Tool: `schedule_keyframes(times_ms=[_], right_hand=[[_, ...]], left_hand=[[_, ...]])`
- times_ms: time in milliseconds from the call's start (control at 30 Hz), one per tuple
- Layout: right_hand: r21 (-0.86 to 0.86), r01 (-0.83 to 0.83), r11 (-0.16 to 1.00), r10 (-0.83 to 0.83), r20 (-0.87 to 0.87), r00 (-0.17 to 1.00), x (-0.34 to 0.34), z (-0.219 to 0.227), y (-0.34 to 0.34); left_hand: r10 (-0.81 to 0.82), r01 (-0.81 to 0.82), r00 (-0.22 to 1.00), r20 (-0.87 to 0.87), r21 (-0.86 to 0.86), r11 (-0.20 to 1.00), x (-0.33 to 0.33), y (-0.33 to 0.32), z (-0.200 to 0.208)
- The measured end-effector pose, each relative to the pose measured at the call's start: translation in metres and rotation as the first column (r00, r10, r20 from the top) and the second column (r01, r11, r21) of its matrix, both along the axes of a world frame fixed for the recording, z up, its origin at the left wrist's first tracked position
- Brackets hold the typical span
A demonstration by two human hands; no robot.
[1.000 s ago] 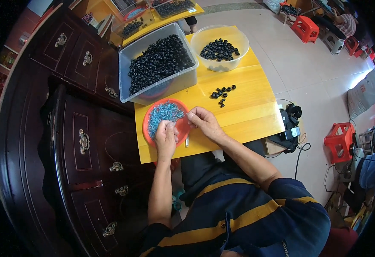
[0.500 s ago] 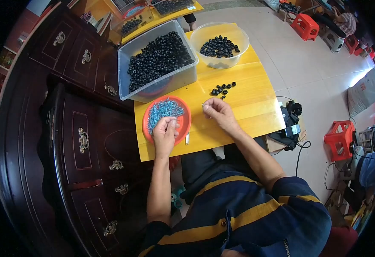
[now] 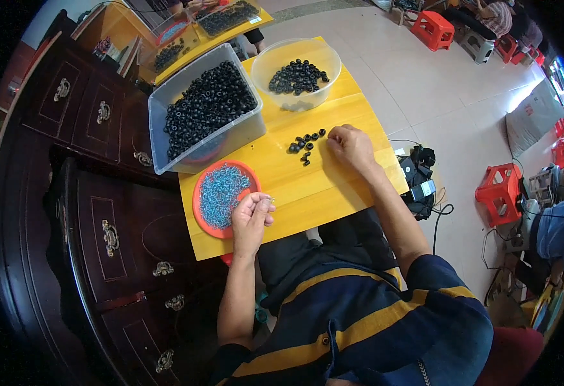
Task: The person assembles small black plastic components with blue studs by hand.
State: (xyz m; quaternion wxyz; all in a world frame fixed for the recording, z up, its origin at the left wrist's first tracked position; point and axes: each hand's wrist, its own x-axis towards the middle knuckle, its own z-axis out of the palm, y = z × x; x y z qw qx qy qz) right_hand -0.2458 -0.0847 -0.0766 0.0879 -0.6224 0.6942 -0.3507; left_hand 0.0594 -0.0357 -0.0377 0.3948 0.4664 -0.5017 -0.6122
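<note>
Your left hand point(image 3: 253, 217), at about 7 o'clock on the yellow wooden tabletop point(image 3: 288, 196), is nearly closed, thumb pressed to the forefinger and the other fingers curled in. At those fingertips shows 1 tiny pale piece point(image 3: 272, 201), too small to make out further. Your right hand point(image 3: 337, 143), at 3 o'clock, is bent over with its fingers curled; you cannot tell from here whether anything sits between its fingertips.

Just off the right hand's fingers, toward 9 o'clock, lies a loose cluster of black, rounded, ring-shaped pieces point(image 3: 309, 147): roughly 10, some overlapping, so the exact count is uncertain. They look smooth, and a few turn their holes up toward you.

You have 1 round orange-red plastic plate point(image 3: 254, 183) at 8 o'clock, with your left hand over its 4 o'clock edge. A heap of tiny glittering blue bits point(image 3: 221, 193), too many to count, covers most of it.

At 10 o'clock stands 1 rectangular translucent grey plastic bin point(image 3: 237, 136), with a deep pile of black rings point(image 3: 208, 106), uncountable. At 12 o'clock, near the bin, is 1 round clear plastic bowl point(image 3: 313, 98) holding a smaller batch, several dozen black rings.
</note>
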Motion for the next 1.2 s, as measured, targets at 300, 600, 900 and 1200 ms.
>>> schedule_keyframes(times_ms=[300, 600, 900, 1200], right_hand=[[-0.049, -0.001, 0.999, -0.002, -0.054, 0.999, 0.022, -0.003, -0.003], [-0.053, -0.054, 0.997, 0.072, 0.429, 0.901, 0.044, 0.007, 0.048], [-0.031, -0.608, 0.794, 0.126, 0.985, 0.114, 0.096, 0.007, 0.082], [0.003, -0.647, 0.763, 0.023, 0.999, 0.032, 0.100, 0.005, 0.082]], left_hand=[[-0.028, 0.029, 0.999, 0.042, -0.021, 0.999, -0.008, 0.007, -0.002], [-0.050, 0.052, 0.996, 0.068, -0.016, 0.999, -0.014, 0.015, -0.004], [-0.051, 0.077, 0.990, 0.130, -0.204, 0.976, -0.030, 0.022, 0.007], [0.023, 0.106, 0.944, 0.330, -0.368, 0.924, -0.027, 0.024, 0.005]])
